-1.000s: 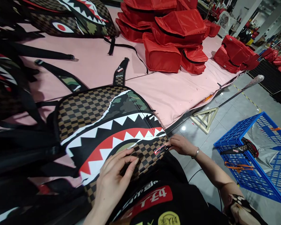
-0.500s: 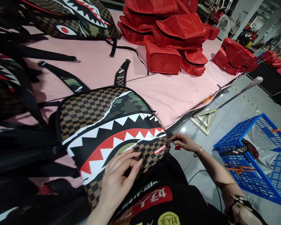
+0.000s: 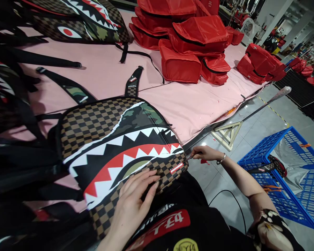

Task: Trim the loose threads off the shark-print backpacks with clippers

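A backpack (image 3: pixel 117 143) with a brown-and-black check, camouflage and a shark-mouth print lies front up at the table's near edge. Spread over its lower check panel, my left hand (image 3: pixel 138 195) rests with fingers extended, holding nothing. Beyond the bag's right bottom corner, my right hand (image 3: pixel 205 153) is closed in a pinch. A small thin tool (image 3: pixel 189 158) pokes out of its fingers towards that corner; its exact kind is too small to make out. A small red label (image 3: pixel 177 169) sits on the check panel between the hands.
Red bags (image 3: pixel 183 66) are heaped on the pink-covered table (image 3: pixel 172 104). More shark-print bags (image 3: pixel 75 24) and black straps lie at the left. On the floor to the right stand a blue crate (image 3: pixel 279 181) and a pole with a triangular base (image 3: pixel 227 134).
My right hand has shifted slightly, its fingers more curled, with the thin tool still at the bag's corner. My left hand stays on the bag. The whole view has moved a little.
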`<state>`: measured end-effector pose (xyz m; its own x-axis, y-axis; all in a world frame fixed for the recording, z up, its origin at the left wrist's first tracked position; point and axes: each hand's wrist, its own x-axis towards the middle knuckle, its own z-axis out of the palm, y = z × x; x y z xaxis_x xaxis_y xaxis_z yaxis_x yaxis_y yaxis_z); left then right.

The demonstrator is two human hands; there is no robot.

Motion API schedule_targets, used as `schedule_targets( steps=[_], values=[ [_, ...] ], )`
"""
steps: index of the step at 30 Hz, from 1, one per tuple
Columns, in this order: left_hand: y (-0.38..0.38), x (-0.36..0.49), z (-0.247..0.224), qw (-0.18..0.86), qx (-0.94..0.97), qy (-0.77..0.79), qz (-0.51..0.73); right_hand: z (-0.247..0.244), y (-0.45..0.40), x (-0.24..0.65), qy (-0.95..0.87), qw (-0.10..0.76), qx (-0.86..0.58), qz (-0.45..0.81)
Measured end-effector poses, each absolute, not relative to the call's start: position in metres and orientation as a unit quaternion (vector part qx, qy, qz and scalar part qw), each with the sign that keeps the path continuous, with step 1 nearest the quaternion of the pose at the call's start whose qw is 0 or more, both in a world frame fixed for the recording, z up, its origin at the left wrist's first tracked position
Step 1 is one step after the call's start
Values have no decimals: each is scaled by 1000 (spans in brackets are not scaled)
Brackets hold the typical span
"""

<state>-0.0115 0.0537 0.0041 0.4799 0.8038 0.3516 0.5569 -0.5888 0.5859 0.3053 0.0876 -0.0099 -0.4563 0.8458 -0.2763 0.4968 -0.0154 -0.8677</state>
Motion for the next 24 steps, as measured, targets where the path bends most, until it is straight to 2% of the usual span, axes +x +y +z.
schedule_targets(
  steps=[9, 14, 24],
  values=[
    [53, -16, 5, 201, 826, 417, 322, -9, 88, 300, -688, 181, -496, 497],
    [56, -24, 9, 208, 805, 443, 334, -7, 87, 307, -673, 158, -489, 531],
    [55, -29, 13, 212, 789, 461, 345, -6, 95, 296, -704, 141, -469, 514]
  ],
)
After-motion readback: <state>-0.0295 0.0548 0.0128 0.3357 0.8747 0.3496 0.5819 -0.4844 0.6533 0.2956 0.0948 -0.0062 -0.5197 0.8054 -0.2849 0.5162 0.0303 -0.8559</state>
